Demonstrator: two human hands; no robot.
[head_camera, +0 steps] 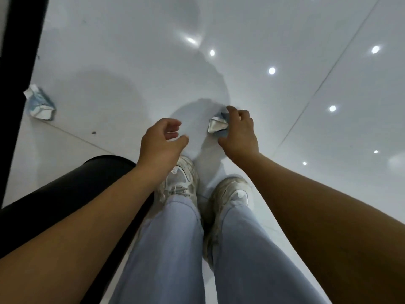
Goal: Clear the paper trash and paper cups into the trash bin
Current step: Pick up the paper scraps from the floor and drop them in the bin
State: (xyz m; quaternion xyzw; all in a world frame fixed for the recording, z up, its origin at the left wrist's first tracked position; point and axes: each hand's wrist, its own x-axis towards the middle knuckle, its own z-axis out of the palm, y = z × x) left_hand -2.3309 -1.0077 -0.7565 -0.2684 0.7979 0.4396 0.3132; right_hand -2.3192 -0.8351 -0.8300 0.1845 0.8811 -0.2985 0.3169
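Note:
A crumpled white and grey piece of paper trash [216,126] lies on the glossy white floor just ahead of my feet. My right hand [240,132] curls round it, fingers over its far side and thumb near its front. My left hand [162,141] hovers to the left of it, fingers loosely curled, holding nothing. A second crushed paper item [39,103], white with blue print, lies on the floor at the far left. A black rounded trash bin [72,183] sits by my left leg, partly hidden by my left arm.
My two white sneakers [179,178] and light blue trouser legs fill the lower middle. A tall black panel [19,51] runs along the left edge. The white tiled floor [285,29] reflects ceiling lights and stretches ahead and to the right.

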